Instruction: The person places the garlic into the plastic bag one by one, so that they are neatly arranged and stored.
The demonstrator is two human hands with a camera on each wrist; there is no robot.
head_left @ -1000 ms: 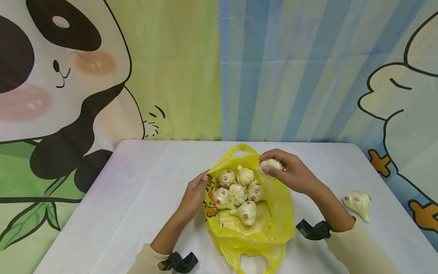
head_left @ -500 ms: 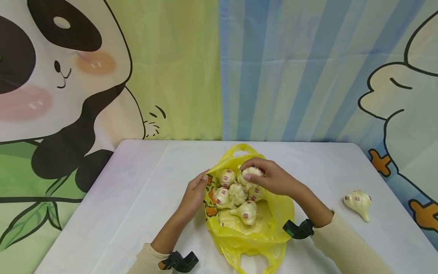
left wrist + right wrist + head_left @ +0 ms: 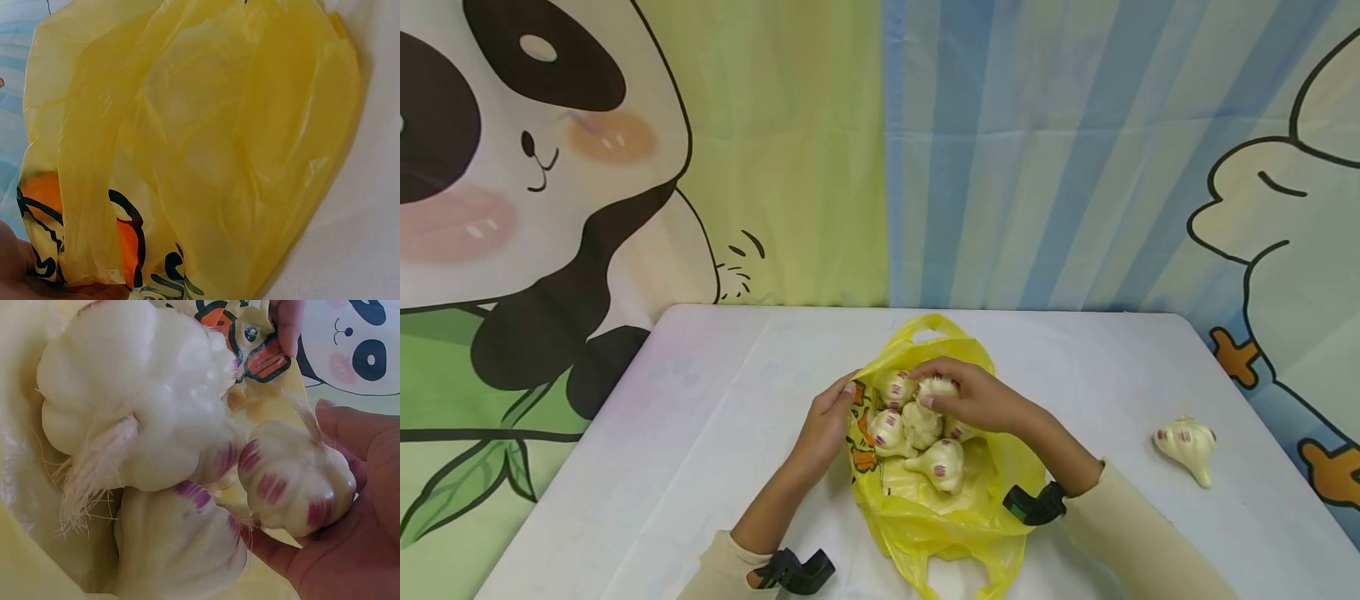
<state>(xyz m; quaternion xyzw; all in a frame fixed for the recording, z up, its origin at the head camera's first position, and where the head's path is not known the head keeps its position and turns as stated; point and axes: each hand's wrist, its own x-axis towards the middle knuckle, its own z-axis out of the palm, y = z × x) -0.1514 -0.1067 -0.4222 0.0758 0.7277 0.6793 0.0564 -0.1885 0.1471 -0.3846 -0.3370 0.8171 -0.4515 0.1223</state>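
A yellow plastic bag (image 3: 951, 533) with an orange-and-black print lies on the table, its mouth held wide. My left hand (image 3: 820, 433) pinches the bag's left rim; in the left wrist view the yellow film (image 3: 206, 125) fills most of the picture. Inside the mouth, my right hand (image 3: 981, 398) grips a garlic bulb (image 3: 294, 481) with purple streaks and dry root hairs, thumb on one side and fingers on the other. Several more garlic bulbs sit in the bag, among them one at the front (image 3: 943, 464) and a large pale one (image 3: 144, 394) beside the held bulb.
One garlic bulb (image 3: 1186, 446) lies alone on the white table (image 3: 700, 467), right of the bag. Behind the table's far edge hangs a printed curtain (image 3: 1000, 158) with a panda. Each wrist wears a black camera, such as the right one (image 3: 1036, 504).
My right hand has moved left and down from the bag's right rim into its mouth, carrying the garlic bulb among the others. The left hand keeps its hold on the rim.
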